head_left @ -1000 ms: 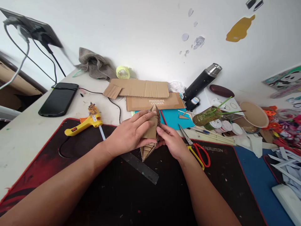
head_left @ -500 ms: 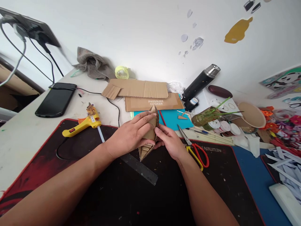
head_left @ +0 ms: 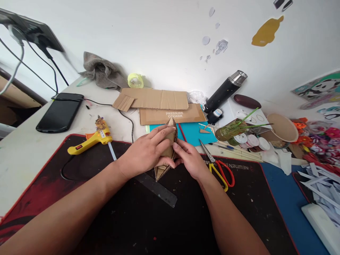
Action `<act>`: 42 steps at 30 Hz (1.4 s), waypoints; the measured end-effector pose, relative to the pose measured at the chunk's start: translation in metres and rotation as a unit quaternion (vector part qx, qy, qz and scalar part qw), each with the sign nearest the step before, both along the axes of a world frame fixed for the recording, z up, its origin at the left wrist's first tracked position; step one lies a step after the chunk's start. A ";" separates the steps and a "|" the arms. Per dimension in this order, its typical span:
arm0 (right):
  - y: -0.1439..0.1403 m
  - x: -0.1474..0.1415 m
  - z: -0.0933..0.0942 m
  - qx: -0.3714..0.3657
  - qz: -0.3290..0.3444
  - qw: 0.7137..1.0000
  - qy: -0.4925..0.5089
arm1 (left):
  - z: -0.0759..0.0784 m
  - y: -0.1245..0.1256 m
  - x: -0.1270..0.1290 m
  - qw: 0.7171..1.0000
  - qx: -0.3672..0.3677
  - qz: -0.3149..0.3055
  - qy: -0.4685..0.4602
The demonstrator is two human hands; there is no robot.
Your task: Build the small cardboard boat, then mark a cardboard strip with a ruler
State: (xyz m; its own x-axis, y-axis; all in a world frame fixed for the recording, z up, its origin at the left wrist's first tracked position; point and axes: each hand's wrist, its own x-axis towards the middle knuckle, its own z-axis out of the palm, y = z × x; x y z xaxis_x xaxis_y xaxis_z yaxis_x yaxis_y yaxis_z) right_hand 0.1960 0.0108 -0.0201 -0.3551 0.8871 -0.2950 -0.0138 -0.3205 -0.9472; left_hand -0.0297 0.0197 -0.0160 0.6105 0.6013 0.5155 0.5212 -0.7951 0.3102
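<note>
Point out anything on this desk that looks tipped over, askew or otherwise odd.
The black flask lies tilted on its side against clutter by the wall, not upright. The scissors lie open on the mat. The glue gun rests half off the mat's edge. Both hands press a pointed cardboard piece.

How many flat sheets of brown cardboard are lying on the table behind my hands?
2. A long plain brown cardboard sheet lies nearer the wall; a second brown cardboard sheet printed "PRESSURE COOKER" lies just in front, partly under it. More may be hidden beneath.
</note>
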 end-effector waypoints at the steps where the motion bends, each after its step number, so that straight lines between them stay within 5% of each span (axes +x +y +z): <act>1: 0.000 0.000 0.000 -0.001 -0.001 1.000 0.002 | 0.000 -0.001 0.002 1.000 0.004 0.000 -0.006; 9: 0.000 -0.005 -0.002 0.005 -0.007 1.000 -0.003 | -0.008 -0.005 0.014 0.999 0.005 0.010 -0.048; 18: -0.002 -0.006 0.002 -0.005 -0.029 0.999 -0.013 | 0.003 -0.011 0.007 0.952 -0.175 -0.048 -0.245; 20: -0.002 -0.005 0.004 0.003 -0.033 0.999 -0.016 | 0.003 -0.010 0.004 0.920 -0.230 0.003 -0.317; 23: -0.002 -0.002 0.008 0.019 -0.037 0.999 -0.029 | 0.001 -0.004 0.000 0.832 -0.352 0.086 -0.420; 26: -0.002 0.000 0.011 0.032 -0.037 0.998 -0.031 | 0.001 -0.002 -0.001 0.713 -0.523 0.044 -0.464; 29: -0.002 0.000 0.011 0.040 -0.022 0.998 -0.033 | 0.006 -0.004 0.003 0.666 -0.593 -0.032 -0.451; 35: -0.002 -0.003 0.010 0.094 -0.019 0.994 -0.048 | 0.012 -0.009 0.008 0.637 -0.613 -0.042 -0.466; 42: -0.004 -0.003 0.007 0.158 -0.082 0.980 -0.086 | 0.014 -0.008 0.011 0.693 -0.535 -0.012 -0.483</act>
